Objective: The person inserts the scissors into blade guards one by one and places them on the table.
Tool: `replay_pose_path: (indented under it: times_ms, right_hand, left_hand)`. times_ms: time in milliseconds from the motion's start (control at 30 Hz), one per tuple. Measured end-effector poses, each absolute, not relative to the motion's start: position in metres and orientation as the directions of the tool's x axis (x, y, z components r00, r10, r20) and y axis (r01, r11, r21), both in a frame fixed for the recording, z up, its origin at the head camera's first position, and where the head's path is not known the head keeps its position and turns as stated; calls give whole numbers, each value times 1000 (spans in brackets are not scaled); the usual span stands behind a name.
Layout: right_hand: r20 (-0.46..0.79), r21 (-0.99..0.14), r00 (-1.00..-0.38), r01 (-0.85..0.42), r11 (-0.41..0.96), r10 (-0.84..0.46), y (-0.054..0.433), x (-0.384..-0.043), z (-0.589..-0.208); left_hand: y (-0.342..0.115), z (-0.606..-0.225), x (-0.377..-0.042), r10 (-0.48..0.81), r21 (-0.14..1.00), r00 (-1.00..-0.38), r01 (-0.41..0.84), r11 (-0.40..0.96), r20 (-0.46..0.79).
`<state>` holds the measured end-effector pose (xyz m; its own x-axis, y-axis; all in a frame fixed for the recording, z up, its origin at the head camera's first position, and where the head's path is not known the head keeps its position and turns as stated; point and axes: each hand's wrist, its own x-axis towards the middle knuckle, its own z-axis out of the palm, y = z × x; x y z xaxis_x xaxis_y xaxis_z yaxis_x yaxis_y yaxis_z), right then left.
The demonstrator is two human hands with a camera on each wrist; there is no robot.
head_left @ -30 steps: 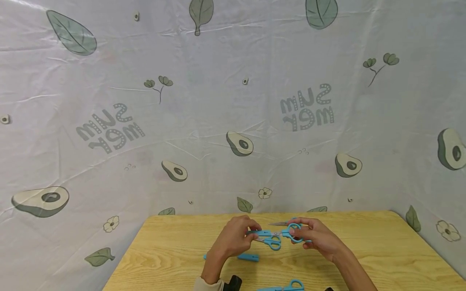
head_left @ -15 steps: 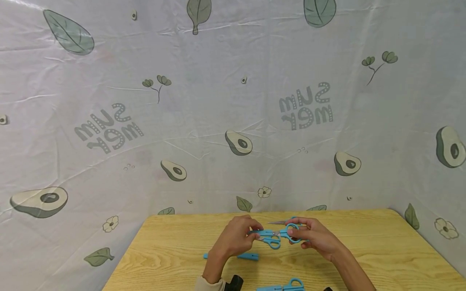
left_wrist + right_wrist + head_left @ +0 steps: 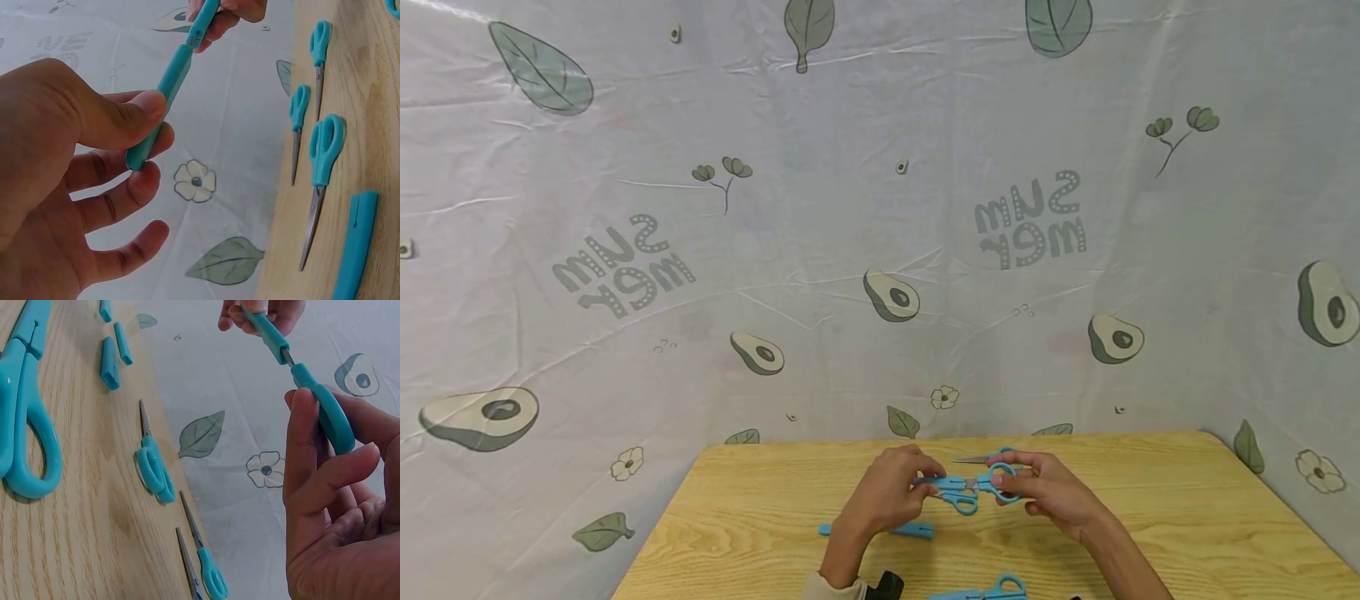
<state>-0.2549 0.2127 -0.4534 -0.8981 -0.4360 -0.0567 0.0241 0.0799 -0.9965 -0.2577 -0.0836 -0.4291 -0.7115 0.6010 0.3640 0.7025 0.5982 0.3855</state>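
Note:
My left hand [image 3: 887, 487] pinches a blue blade cover [image 3: 164, 94] between thumb and fingers, its other fingers spread loosely in the left wrist view. My right hand [image 3: 1063, 496] grips a pair of scissors by its blue handles [image 3: 334, 419], held above the table. The scissors' blades point left into the cover, and a short strip of metal [image 3: 287, 357] shows between cover and handles in the right wrist view. Most of the blade length is hidden inside the cover.
On the wooden table [image 3: 737, 500] lie several bare-bladed scissors [image 3: 326, 150] with blue handles. Loose blue covers [image 3: 109, 362] rest near them. A covered pair of scissors [image 3: 977, 594] lies at the front. A printed sheet [image 3: 820, 250] hangs behind the table.
The scissors' handles and the cover have come slightly closer together, so less metal shows between them. Both hands keep their holds.

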Motion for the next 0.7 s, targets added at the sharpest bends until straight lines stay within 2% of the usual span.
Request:
replay_pose_path:
  times_ms: [700]
  right_hand:
    - [-42, -999, -891, 24, 45, -452, 206, -254, -458]
  left_hand:
    - [-82, -428, -255, 593, 384, -708, 706, 595, 383]
